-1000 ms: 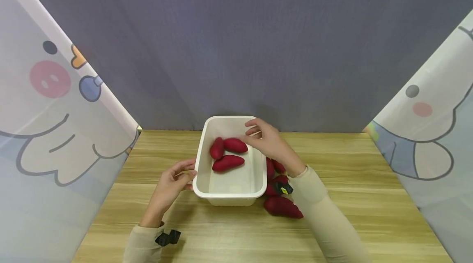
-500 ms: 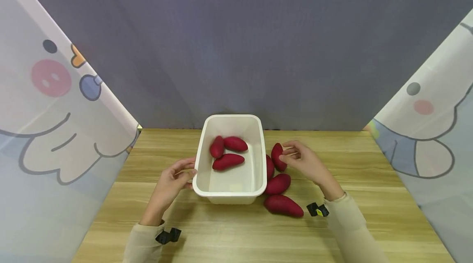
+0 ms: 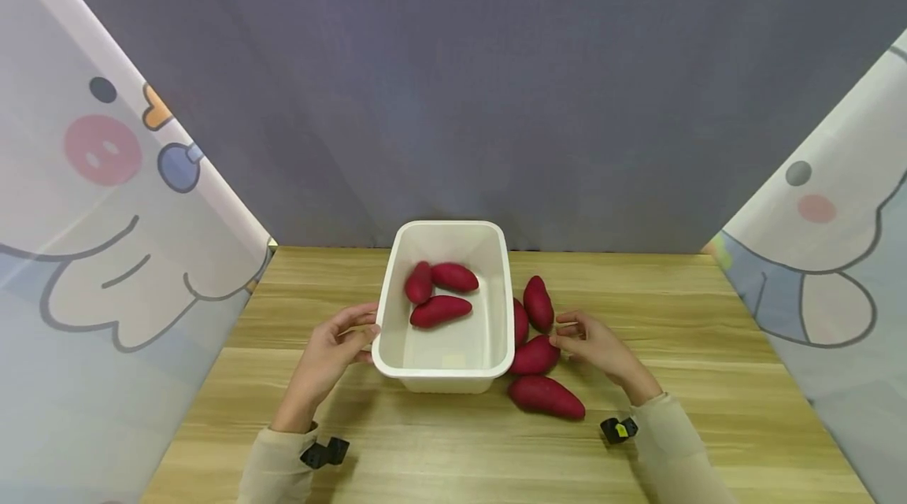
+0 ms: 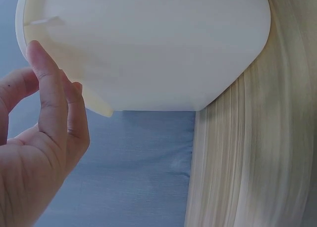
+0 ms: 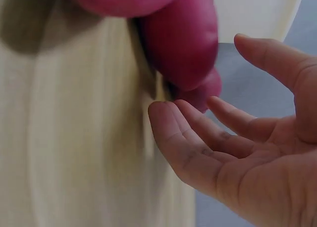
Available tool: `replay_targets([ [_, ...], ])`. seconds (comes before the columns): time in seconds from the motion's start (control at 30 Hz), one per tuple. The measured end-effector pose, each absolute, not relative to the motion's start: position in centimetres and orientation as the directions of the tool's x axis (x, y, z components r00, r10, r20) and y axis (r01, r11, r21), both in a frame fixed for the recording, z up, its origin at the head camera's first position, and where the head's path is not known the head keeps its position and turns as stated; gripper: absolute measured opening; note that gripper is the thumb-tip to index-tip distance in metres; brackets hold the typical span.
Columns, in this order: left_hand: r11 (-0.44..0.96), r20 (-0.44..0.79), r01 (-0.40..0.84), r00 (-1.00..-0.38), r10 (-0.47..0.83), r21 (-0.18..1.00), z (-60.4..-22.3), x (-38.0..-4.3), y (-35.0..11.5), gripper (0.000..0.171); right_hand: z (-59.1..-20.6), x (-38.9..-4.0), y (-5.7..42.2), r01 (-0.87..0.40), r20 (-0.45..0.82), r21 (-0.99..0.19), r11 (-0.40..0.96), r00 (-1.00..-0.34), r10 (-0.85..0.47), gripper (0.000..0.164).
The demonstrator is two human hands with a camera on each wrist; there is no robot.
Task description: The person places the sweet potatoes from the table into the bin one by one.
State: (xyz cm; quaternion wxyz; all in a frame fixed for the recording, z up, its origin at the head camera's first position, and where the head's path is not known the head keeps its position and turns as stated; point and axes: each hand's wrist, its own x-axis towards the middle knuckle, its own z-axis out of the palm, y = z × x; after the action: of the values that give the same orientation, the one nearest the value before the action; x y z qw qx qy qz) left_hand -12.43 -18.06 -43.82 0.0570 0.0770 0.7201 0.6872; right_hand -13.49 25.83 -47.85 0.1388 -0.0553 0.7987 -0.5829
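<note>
In the head view, my left hand holds the left rim of a white plastic bin, thumb at the rim and fingers against the outer side. The left wrist view shows these fingers by the bin's edge. Several red sweet potatoes lie about; the bin holds a sweet potato and two more behind it. Right of the bin, my right hand reaches to a sweet potato, its fingertips beside the near end. In the right wrist view, thumb and fingers are spread around a gap below the sweet potato.
More sweet potatoes lie right of the bin, one slanting in front and one behind; another is partly hidden by the bin wall. A grey curtain stands behind the wooden table, with printed cloth panels at both sides.
My right hand has left the space over the bin, passed the rearmost sweet potato, and moved nearer to me beside another. That rear sweet potato has turned slightly. The left hand stays put.
</note>
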Motion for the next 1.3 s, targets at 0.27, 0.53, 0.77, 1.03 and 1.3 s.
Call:
replay_targets([
  [0.27, 0.041, 0.008, 0.016, -0.983, 0.184, 0.999, -43.9, -12.6, -18.1, 0.040, -49.2, -13.5, 26.5, 0.163, -0.222, -0.965, 0.205, -0.924, -0.312, 0.060],
  [0.53, 0.045, 0.008, 0.017, -0.983, 0.183, 0.999, -43.7, -12.6, -18.1, 0.039, -49.3, -13.6, 26.5, 0.202, -0.249, -0.965, 0.166, -0.904, -0.348, 0.058],
  [0.77, 0.038, 0.010, 0.017, -0.982, 0.189, 0.999, -43.7, -12.5, -18.1, 0.040, -49.8, -13.6, 26.9, 0.216, -0.257, -0.964, 0.153, -0.902, -0.346, 0.057],
  [1.03, 0.039, 0.017, 0.025, -0.980, 0.196, 0.999, -43.6, -12.3, -18.1, 0.041, -49.9, -13.2, 27.2, 0.234, -0.247, -0.969, 0.080, -0.899, -0.362, 0.058],
  [1.3, 0.042, 0.024, 0.033, -0.979, 0.202, 0.999, -43.7, -12.3, -18.2, 0.041, -48.8, -13.0, 28.2, 0.213, -0.216, -0.976, 0.047, -0.917, -0.336, 0.059],
])
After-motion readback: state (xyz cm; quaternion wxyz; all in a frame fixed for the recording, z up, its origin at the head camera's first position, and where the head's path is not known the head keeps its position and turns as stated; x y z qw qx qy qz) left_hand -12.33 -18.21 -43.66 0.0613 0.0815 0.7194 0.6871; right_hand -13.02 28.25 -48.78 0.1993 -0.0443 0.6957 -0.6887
